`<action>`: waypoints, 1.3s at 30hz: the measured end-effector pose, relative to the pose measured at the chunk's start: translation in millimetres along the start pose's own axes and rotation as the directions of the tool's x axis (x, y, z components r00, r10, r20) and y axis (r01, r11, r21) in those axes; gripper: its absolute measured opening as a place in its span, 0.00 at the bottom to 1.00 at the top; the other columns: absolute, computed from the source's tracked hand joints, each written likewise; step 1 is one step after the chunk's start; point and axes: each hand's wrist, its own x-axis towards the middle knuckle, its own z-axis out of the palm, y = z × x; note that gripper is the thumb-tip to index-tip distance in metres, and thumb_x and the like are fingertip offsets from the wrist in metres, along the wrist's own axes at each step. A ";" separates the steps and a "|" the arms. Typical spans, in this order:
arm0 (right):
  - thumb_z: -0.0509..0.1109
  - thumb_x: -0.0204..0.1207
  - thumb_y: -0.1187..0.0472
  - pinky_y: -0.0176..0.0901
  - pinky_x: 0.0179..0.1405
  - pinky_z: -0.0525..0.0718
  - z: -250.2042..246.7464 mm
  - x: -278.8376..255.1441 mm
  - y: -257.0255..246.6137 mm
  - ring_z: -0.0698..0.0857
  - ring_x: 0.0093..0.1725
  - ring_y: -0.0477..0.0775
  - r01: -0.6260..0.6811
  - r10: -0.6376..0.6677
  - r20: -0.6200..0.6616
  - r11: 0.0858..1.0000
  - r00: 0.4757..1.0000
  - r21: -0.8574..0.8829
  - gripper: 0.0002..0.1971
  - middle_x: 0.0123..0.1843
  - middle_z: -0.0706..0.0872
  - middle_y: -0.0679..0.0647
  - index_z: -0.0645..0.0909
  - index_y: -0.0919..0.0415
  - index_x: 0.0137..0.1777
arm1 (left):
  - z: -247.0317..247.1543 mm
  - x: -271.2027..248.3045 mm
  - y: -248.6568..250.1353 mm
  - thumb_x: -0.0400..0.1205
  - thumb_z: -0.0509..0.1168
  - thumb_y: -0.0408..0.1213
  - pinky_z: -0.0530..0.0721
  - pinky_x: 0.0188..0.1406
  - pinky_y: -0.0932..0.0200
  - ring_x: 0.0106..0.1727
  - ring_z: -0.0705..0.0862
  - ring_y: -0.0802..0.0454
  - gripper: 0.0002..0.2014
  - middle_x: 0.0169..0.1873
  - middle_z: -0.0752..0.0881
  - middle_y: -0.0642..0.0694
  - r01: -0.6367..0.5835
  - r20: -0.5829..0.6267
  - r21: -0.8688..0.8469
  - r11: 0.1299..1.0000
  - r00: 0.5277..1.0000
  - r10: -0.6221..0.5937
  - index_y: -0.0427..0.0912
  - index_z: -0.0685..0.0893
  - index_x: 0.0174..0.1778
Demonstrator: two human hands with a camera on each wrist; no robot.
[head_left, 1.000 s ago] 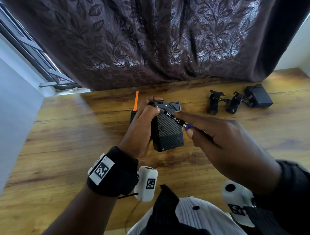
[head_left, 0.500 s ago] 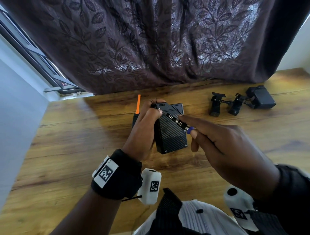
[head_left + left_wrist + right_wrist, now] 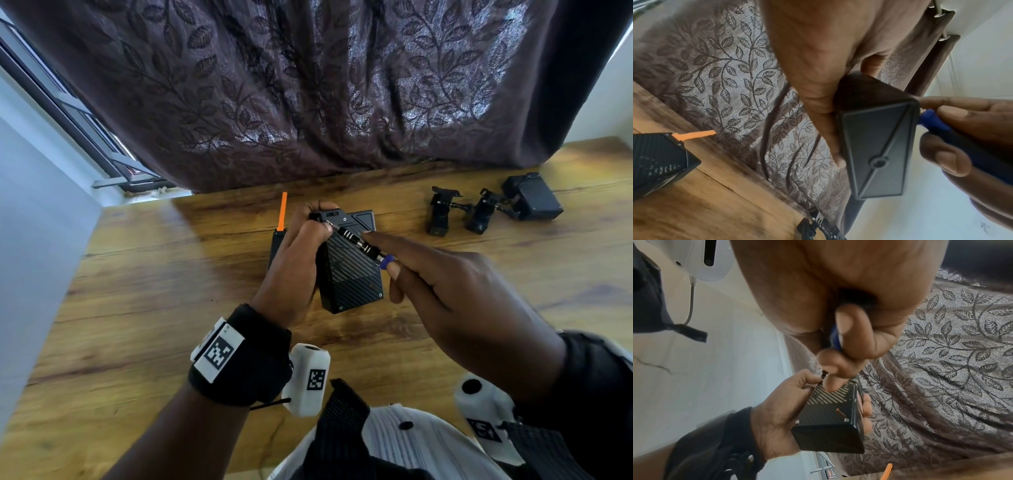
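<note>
My left hand [image 3: 301,250] grips a black box [image 3: 352,270] with a striped carbon-pattern lid, held above the wooden table [image 3: 137,308]. Fingers wrap the box's far side [image 3: 865,410] and the thumb lies at its top left corner. My right hand [image 3: 445,291] pinches a small screwdriver [image 3: 359,245] with a metal shaft and blue collar [image 3: 931,120]. Its tip sits at the box's upper left corner, beside the left thumb. The box's end face [image 3: 877,154] shows in the left wrist view.
A second black box with an orange tab [image 3: 282,212] lies on the table behind my left hand [image 3: 659,159]. Black clamp mounts [image 3: 459,214] and a black case [image 3: 532,197] lie at the back right. A dark leaf-patterned curtain [image 3: 308,85] hangs behind the table.
The hands, box and screwdriver stay together; my right fingers shift along the screwdriver shaft. The head view has tilted slightly.
</note>
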 end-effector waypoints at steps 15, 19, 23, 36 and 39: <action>0.69 0.82 0.59 0.38 0.33 0.82 -8.7 -0.7 -5.2 0.84 0.38 0.42 0.039 -0.041 -0.065 0.998 0.997 -0.040 0.24 0.43 0.88 0.42 0.77 0.45 0.79 | 1.0 -3.4 2.5 0.80 0.57 0.41 0.81 0.51 0.42 0.52 0.81 0.41 0.16 0.54 0.81 0.36 -0.006 -0.001 0.059 0.998 1.000 0.007 0.49 0.79 0.63; 0.71 0.80 0.62 0.35 0.27 0.77 -13.8 0.2 -7.4 0.80 0.34 0.40 0.084 -0.095 -0.053 0.982 0.994 -0.170 0.25 0.38 0.82 0.42 0.80 0.48 0.77 | -2.7 -4.2 3.6 0.79 0.59 0.39 0.85 0.48 0.48 0.49 0.83 0.48 0.15 0.53 0.82 0.40 -0.047 0.037 0.168 0.985 0.998 0.041 0.51 0.77 0.63; 0.75 0.74 0.53 0.24 0.27 0.65 -25.1 2.9 -13.4 0.81 0.36 0.45 0.058 -0.067 -0.020 0.947 0.998 -0.316 0.24 0.53 0.80 0.47 0.82 0.47 0.72 | -7.0 -2.4 4.6 0.82 0.66 0.31 0.87 0.44 0.59 0.45 0.86 0.59 0.18 0.54 0.83 0.44 -0.136 0.095 0.387 0.912 0.990 0.107 0.55 0.71 0.62; 0.56 0.79 0.46 0.44 0.26 0.79 -37.8 15.7 -20.6 0.80 0.31 0.48 0.023 -0.038 -0.036 0.940 0.999 -0.340 0.16 0.35 0.81 0.43 0.83 0.51 0.47 | -2.6 6.9 16.8 0.77 0.71 0.42 0.90 0.56 0.42 0.57 0.86 0.51 0.25 0.62 0.80 0.43 -0.277 0.119 0.650 0.708 0.957 0.265 0.55 0.66 0.65; 0.69 0.76 0.48 0.38 0.26 0.76 -43.3 18.2 -20.7 0.82 0.31 0.49 0.005 -0.032 -0.073 0.943 0.997 -0.333 0.10 0.37 0.83 0.42 0.80 0.51 0.52 | 0.2 8.7 15.7 0.81 0.72 0.34 0.90 0.52 0.42 0.53 0.86 0.50 0.24 0.57 0.81 0.47 -0.289 0.109 0.683 0.671 0.949 0.297 0.53 0.66 0.64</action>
